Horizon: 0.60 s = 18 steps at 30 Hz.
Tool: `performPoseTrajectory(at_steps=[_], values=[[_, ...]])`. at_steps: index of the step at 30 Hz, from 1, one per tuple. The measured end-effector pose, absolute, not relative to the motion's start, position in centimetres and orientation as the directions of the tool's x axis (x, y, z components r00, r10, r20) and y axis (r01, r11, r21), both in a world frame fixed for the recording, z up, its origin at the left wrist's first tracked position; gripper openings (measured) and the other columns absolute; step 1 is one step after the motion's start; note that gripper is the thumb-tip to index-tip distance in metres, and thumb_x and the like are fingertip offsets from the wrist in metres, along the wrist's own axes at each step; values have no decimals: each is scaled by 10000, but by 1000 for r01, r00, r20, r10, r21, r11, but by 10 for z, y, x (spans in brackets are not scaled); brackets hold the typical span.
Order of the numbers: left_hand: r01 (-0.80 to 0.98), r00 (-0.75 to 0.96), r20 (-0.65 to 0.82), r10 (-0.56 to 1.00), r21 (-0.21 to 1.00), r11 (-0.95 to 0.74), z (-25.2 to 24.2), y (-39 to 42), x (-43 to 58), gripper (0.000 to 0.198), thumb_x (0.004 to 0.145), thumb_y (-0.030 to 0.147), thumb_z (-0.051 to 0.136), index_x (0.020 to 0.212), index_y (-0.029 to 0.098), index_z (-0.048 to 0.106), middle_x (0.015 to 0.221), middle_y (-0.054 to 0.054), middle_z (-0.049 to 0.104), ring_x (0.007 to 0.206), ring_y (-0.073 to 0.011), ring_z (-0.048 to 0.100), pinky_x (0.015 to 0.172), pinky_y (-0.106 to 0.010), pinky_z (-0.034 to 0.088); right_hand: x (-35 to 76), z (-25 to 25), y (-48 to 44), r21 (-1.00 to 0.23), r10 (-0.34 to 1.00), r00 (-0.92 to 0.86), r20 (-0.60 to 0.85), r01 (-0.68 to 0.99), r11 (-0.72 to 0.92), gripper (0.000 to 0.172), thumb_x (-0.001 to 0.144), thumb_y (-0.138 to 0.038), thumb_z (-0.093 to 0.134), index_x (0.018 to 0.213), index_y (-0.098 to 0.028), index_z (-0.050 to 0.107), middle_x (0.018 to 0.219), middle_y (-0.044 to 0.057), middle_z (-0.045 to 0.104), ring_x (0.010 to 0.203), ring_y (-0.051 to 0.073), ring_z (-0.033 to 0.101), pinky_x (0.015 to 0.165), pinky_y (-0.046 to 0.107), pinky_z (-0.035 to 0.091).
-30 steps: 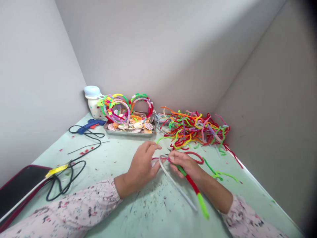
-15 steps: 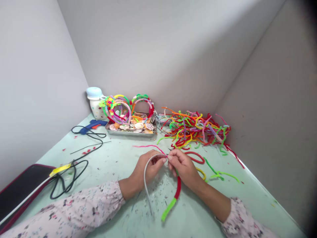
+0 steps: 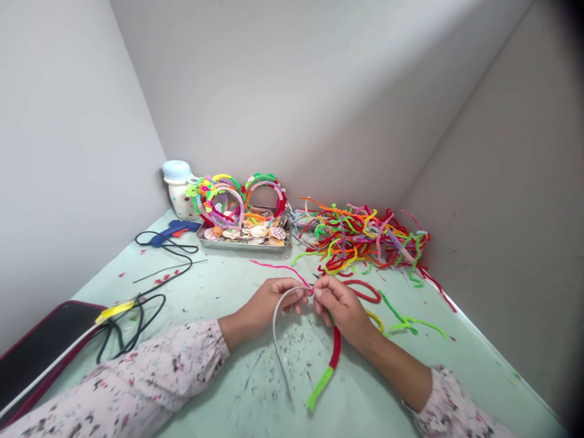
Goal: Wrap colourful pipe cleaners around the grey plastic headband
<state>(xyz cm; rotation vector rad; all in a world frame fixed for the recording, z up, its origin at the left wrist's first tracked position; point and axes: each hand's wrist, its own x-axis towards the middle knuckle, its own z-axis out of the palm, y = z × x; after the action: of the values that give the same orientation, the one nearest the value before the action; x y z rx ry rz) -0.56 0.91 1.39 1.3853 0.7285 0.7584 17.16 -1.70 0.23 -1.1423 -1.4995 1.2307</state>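
Note:
My left hand [image 3: 267, 304] and my right hand [image 3: 340, 304] meet over the pale green table [image 3: 219, 292], both pinched on a headband [image 3: 279, 340]. One side of the band is bare white. The other side [image 3: 329, 359] is wrapped in red and green fuzzy wire. A thin pink fuzzy wire [image 3: 278, 267] runs from between my fingertips out to the left and back. My left fingers hold the band's top; my right fingers pinch the pink wire against it.
A heap of coloured fuzzy wires [image 3: 365, 240] lies at the back right. A metal tray of shells [image 3: 246, 234] carries finished headbands [image 3: 228, 198]. Beside it stand a white jar [image 3: 179, 188] and a blue glue gun [image 3: 171, 231] with black cord. A dark tablet [image 3: 41, 347] lies left.
The headband swung from pointing to the lower right round to hang toward me between my hands. The pink wire's free end now sticks out to the left. Both hands drew together.

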Motion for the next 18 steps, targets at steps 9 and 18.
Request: performPoseTrajectory(at_steps=[9,18], values=[[-48,608,-132,783,978,202,13,15,-7,337,802,419,536,762,99,633,717,-58,625,550,-96,537,529,-212,378,174,1,-17,-980,973,-225,59,172,99,133,865,-307,466,810,-186,481,573,-56,509,395,58,378,394,188,292],[66,520,-110,847,994,89,10,15,-4,197,749,285,560,666,112,604,562,2,531,501,-79,456,492,-199,317,173,-2,-16,-972,975,-219,47,214,95,62,847,-254,465,846,-195,482,575,-56,529,400,63,372,397,189,282]])
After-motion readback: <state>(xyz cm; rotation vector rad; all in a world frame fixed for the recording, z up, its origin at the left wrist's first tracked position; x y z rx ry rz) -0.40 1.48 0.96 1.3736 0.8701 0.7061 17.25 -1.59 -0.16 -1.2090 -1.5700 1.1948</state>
